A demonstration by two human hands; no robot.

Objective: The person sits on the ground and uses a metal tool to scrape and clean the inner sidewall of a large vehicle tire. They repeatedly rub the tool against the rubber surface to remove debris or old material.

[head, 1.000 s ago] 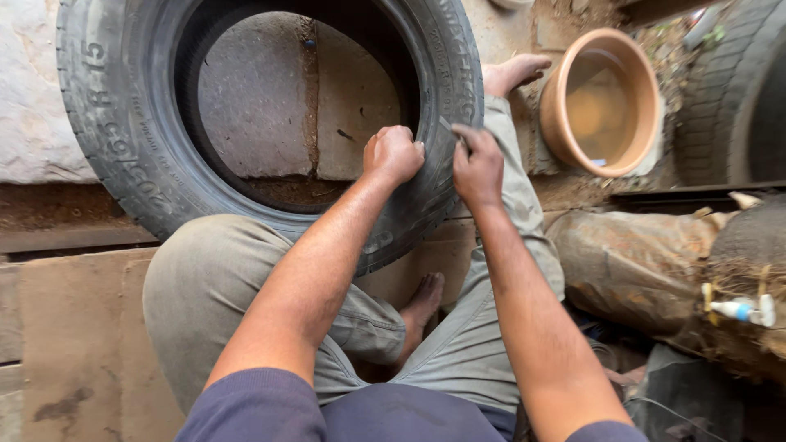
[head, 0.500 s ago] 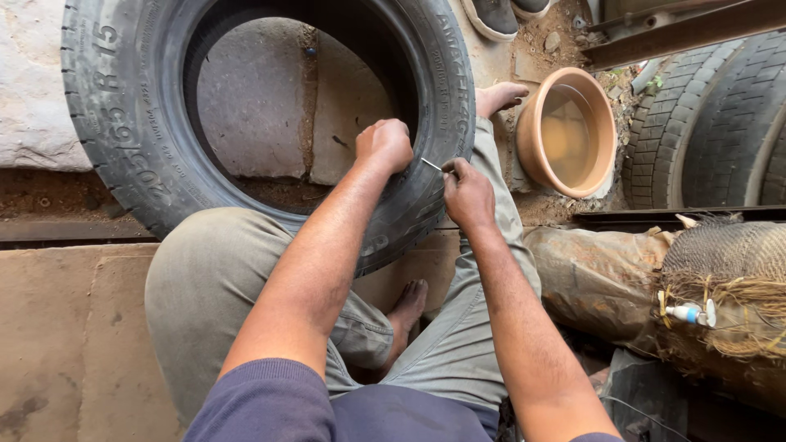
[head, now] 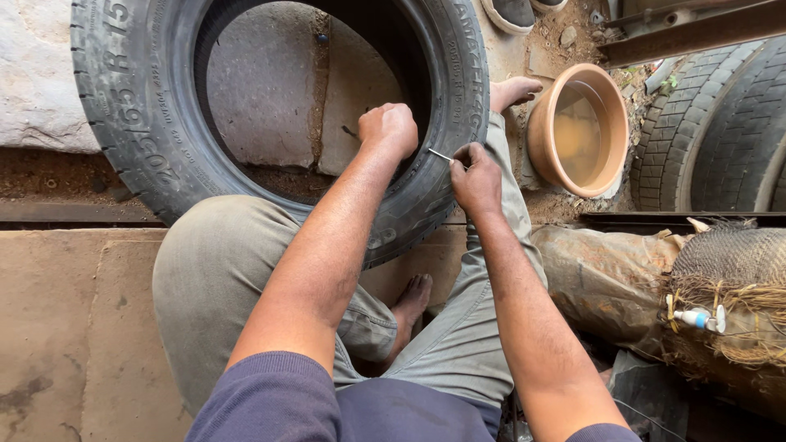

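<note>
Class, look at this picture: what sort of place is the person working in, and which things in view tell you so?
Probably an outdoor, roadside-style tyre repair spot: a tyre propped over the lap, more tyres stacked nearby, and a clay bowl of water on dirt.

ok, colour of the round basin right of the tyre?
Terracotta orange-brown basin, holding murky brownish water; seen in the head view.

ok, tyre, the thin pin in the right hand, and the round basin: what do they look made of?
Tyre: black rubber, matte, moulded tread and sidewall lettering.
Pin: probably metal; thin, straight, with a pale glint. Held by the right hand; too small to be sure.
Basin: looks like unglazed terracotta, matte orange-brown with a thick rim, though plastic is possible. It holds murky water.
</note>
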